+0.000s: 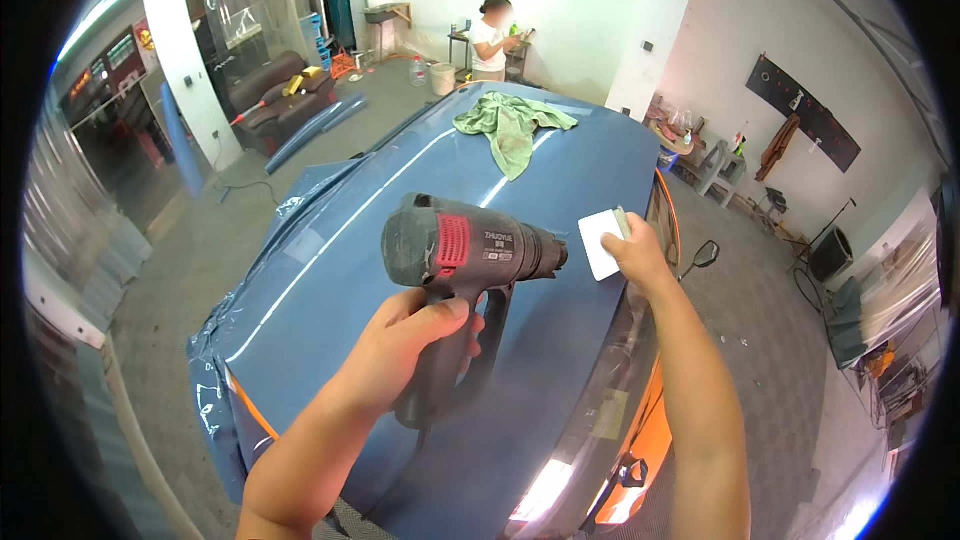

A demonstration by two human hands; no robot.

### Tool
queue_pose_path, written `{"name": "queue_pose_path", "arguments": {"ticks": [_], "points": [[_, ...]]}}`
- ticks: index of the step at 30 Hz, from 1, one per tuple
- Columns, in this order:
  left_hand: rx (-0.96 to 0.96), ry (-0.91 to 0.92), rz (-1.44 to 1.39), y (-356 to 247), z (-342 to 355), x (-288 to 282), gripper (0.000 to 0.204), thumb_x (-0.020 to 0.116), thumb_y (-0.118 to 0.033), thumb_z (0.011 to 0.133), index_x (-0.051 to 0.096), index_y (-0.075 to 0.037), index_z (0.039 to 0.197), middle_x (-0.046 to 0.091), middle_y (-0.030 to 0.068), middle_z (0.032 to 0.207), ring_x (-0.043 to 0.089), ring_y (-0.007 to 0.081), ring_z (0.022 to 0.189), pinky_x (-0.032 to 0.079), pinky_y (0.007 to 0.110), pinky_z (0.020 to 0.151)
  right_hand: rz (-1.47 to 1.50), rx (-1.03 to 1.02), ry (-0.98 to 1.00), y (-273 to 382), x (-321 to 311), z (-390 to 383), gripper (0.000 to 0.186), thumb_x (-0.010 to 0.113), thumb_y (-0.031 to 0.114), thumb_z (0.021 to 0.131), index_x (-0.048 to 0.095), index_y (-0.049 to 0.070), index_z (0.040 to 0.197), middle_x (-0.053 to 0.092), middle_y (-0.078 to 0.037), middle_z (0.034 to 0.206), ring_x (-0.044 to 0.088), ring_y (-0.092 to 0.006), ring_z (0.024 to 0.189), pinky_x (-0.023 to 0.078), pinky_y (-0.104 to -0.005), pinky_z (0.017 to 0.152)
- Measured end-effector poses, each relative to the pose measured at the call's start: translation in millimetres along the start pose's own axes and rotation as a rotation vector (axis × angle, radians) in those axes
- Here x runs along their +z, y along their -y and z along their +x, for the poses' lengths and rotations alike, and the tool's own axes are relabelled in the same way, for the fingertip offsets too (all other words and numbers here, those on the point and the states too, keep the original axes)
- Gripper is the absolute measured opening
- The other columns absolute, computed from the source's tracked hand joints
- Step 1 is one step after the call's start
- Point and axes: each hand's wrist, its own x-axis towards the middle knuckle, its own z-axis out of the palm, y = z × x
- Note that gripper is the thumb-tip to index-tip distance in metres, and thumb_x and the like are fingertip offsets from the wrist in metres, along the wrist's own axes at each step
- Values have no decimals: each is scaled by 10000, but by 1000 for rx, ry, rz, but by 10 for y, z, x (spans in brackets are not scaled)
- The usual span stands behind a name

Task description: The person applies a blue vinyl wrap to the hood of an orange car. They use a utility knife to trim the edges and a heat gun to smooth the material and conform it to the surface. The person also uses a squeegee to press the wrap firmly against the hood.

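Observation:
My left hand (420, 335) is closed round the handle of a black and red heat gun (465, 245). Its nozzle points right, toward the white squeegee card (600, 245) that my right hand (640, 250) pinches at its upper right edge. Both are over a car roof covered in blue film (400, 210); whether the card touches the film I cannot tell. Along the left side the film hangs loose and wrinkled. Farther up the roof lies a crumpled green cloth (510, 130). Orange bodywork (640, 430) shows at the lower right, below the roof edge.
A person (490, 40) in a white top stands beyond the car by the back wall. At left are a brown sofa (280, 100) and blue film strips (315, 132) on the floor. A side mirror (706, 254) sticks out at right, near a grey stool (715, 170).

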Motion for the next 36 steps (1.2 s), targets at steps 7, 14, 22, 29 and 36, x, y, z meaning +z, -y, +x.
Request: {"name": "queue_pose_path", "arguments": {"ticks": [7,14,22,29,36], "points": [[66,-57,-106,214,-112,-162,506,654,-303,906,620,48,1269,690,132,1000,673,217,837,540,352,744,-79,-37,157,181,-106,107,400,675,218,847,640,-50,1142,697,-130,1009,649,-220,912,520,-361,843],[155,-135,-246,307,-211,-295,610,663,-341,859,604,93,1284,699,164,984,691,229,806,558,349,686,-147,-82,271,345,-94,155,411,676,245,851,631,-46,1138,678,-115,990,630,-205,914,512,-359,835],[170,-218,-276,233,-249,-380,695,682,-397,808,607,121,1265,696,184,964,692,239,737,557,345,610,170,18,212,208,-180,141,415,681,229,857,639,-33,1175,682,-94,1006,631,-186,924,512,-348,839],[149,-238,-255,266,-264,-414,669,675,-385,835,595,148,1230,688,180,913,686,218,653,569,308,540,-15,-21,304,255,-153,191,409,682,185,870,639,-31,1215,684,-82,1049,636,-184,936,514,-339,850],[306,182,-898,400,-225,-613,739,537,-520,1007,510,126,1365,679,214,972,698,242,688,619,314,603,353,177,339,381,-546,12,381,642,82,853,641,-18,1220,695,-75,1068,655,-188,942,533,-340,868]]}}
